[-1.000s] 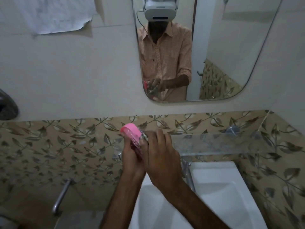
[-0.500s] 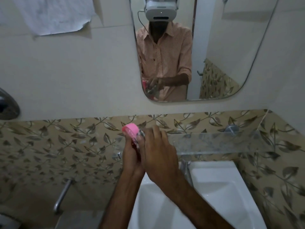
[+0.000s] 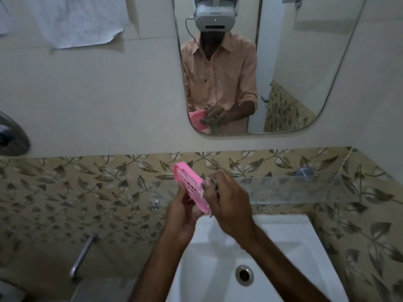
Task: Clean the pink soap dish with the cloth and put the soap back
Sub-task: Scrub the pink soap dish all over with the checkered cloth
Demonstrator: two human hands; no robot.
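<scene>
The left hand [image 3: 183, 214] is closed on the lower end of the pink soap dish [image 3: 192, 188], fingers wrapped behind it, thumb on the near edge. The dish stands on edge above the back rim of the white basin [image 3: 283, 227], its long axis running from the grip up and away to the left, slotted face turned toward the right hand [image 3: 229, 203]. The right hand is closed around a bunched grey cloth [image 3: 209, 184], which presses against the dish at mid-length, just above the left-hand grip. Judged from this layout, the wiping stroke runs along the long axis, from the grip toward the free upper end. The right hand is the nearer one to the unwiped upper face. No soap is visible; the glass shelf [image 3: 305, 188] behind the basin may hold it, but this cannot be confirmed.
</scene>
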